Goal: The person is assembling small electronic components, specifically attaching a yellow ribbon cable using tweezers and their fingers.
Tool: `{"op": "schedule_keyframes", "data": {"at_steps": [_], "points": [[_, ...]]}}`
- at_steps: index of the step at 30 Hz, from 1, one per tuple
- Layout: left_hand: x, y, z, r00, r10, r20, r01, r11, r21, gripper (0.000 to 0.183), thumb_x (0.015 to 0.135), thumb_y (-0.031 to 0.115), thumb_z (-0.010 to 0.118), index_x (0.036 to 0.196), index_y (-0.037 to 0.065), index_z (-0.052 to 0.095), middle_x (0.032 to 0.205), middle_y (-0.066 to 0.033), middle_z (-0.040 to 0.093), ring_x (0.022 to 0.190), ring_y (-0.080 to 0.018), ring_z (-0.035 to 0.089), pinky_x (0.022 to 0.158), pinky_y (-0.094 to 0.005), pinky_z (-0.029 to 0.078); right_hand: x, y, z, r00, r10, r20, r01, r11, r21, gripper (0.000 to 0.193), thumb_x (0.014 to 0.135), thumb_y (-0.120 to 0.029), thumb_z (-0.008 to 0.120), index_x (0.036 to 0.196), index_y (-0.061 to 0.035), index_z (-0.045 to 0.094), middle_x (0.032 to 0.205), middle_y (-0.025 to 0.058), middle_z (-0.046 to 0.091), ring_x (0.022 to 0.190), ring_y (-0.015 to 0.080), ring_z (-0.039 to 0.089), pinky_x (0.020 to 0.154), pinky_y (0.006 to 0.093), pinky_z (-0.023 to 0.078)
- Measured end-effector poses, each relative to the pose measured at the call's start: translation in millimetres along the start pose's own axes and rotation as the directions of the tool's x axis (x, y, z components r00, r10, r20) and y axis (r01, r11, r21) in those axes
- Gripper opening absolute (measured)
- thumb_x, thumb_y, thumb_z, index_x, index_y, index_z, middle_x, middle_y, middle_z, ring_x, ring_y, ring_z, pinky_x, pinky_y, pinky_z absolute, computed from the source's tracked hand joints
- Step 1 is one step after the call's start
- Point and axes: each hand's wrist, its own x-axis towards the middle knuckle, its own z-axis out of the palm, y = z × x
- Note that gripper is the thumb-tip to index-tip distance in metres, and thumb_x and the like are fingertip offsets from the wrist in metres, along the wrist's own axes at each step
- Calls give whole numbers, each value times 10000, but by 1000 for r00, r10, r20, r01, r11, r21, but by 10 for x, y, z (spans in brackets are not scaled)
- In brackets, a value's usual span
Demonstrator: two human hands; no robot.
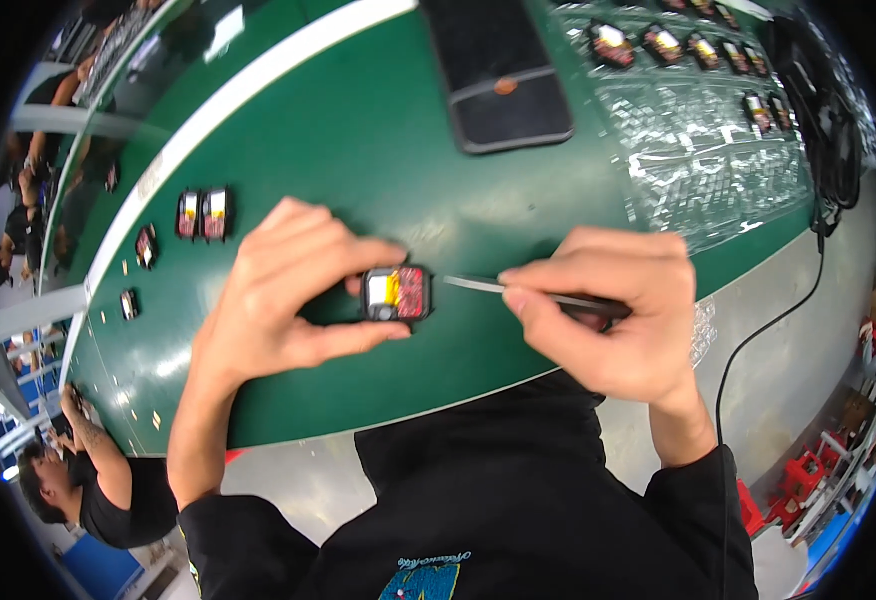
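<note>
The green bench mat (358,150) takes up most of the view; all positions below are relative to it. Far edge of the mat: a flat black rectangular slab (498,75). Far right part: a clear blister tray (698,150) with a few small modules in its pockets. Left part: two more modules (204,214) lying side by side, apart from my hands.

Near the mat's front edge, about centre, my left hand (278,300) pinches a small black open-backed module (397,293) between thumb below and forefinger above; its inside shows yellow and red. I cannot tell whether it rests on the mat or sits just above it.

My right hand (608,315), just to the right of it, has its fingers pressed together around the dark handle of a thin metal-tipped tool (478,285). The tip points at the module's right edge, just short of touching.

Risks, as I judge them:
- Grip covers only two edges, so a sideways push from the tip could twist the module out.
- The tip is fine; a slip could scratch the exposed parts.
- The front edge is close, so a dropped module may fall off.
</note>
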Motion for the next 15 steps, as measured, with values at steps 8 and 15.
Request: {"op": "schedule_keyframes", "data": {"at_steps": [8, 15], "points": [[137, -130, -216, 924, -315, -218, 241, 921, -307, 608, 586, 250, 1048, 1095, 18, 809, 896, -61, 761, 712, -125, 574, 636, -282, 431, -177, 114, -81, 995, -96, -30, 100, 973, 208, 123, 850, 1, 829, 972, -15, 831, 757, 48, 715, 541, 131, 615, 489, 297, 435], [2375, 467, 126, 980, 197, -26, -194, 927, -322, 509, 752, 275, 988, 1154, 30, 795, 1009, -50, 751, 827, -132, 606, 716, -307, 458, -250, 203, -119, 992, -119, 32, 114, 985, 132, 82, 878, -56, 776, 932, 3, 795, 823, 102, 731, 625, 283, 694, 566, 384, 529]]}}
